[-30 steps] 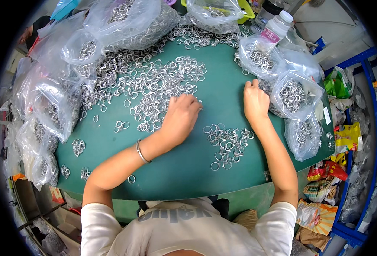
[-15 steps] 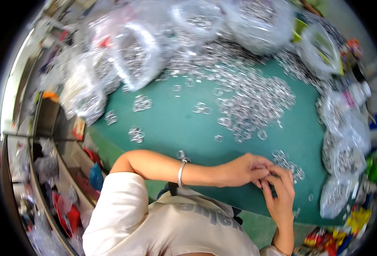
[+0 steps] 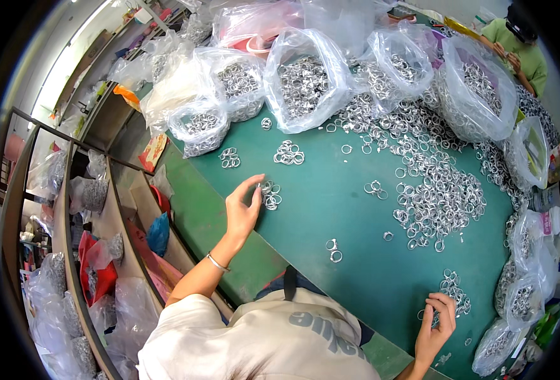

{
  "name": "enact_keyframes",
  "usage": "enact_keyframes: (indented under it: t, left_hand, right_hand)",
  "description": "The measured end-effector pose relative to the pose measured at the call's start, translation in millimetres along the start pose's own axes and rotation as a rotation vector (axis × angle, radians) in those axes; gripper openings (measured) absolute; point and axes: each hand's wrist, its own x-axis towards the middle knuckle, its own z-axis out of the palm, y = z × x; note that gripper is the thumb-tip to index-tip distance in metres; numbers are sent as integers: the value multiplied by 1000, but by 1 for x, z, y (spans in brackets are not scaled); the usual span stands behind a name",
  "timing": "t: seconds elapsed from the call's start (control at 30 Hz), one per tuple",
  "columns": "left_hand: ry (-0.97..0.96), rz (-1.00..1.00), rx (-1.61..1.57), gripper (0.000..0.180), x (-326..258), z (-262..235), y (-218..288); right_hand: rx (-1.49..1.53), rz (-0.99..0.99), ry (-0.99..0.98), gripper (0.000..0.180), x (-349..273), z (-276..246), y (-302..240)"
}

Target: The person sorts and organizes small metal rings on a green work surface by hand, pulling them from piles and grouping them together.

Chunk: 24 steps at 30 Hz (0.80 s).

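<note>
My left hand reaches over the green table at the left, thumb and forefinger apart. Its fingertips are beside a small cluster of silver metal rings. Close to the table's front edge on the right, my right hand has its fingers bent. A silver ring shows at its thumb and fingertips; the exact grip is partly hidden. Just beyond that hand lies a loose heap of similar rings. Two rings rest between my hands.
A large spread of rings covers the right centre. Clear plastic bags of rings line the far side, and more bags the right edge. Shelves with bags stand left. Another person sits far right.
My hands were together at the right; now they are apart. The left has swung far left to a small ring cluster, while the right stays near its heap. The view has shifted.
</note>
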Motion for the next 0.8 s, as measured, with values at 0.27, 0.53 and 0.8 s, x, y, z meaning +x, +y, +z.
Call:
enact_keyframes:
  t: [0.27, 0.53, 0.8]
  left_hand:
    - [-27, -183, -449, 24, 29, -4, -12]
    - [-71, -98, -321, 34, 55, 9, -16]
    - [166, 83, 46, 35, 35, -16, -36]
  right_hand:
    - [6, 22, -25, 8, -7, -1, -3]
    - [-50, 12, -85, 6, -7, 1, -7]
    - [-69, -18, -92, 7, -8, 0, -10]
